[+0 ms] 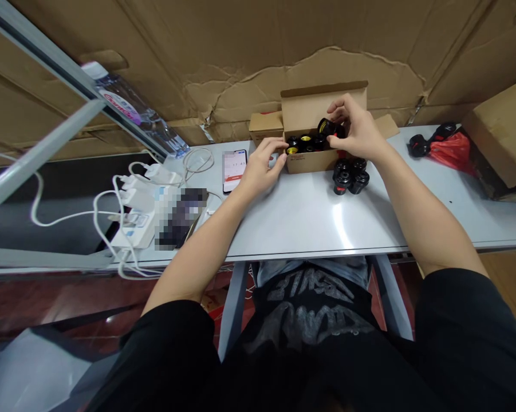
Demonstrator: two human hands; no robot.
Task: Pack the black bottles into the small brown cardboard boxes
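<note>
An open cardboard box [311, 163] stands at the back of the white table [300, 214], its lid flap raised behind it. Several black caps with yellow rings [306, 139] lie inside. Between the thumb and fingers of my right hand [355, 127] is a black cap [325, 126], tilted above the box's right part. My left hand [264, 165] rests at the box's left front corner, fingers bent against its edge, holding nothing that shows. Several black caps [351, 175] are grouped on the table just in front of the box's right end.
Left of my left hand lie a lit phone [234, 171], a second pixelated device, a power strip [144, 220] with white cables, and a water bottle [137, 111]. On the right are black parts, a red bag [450, 151] and a large carton [504, 131].
</note>
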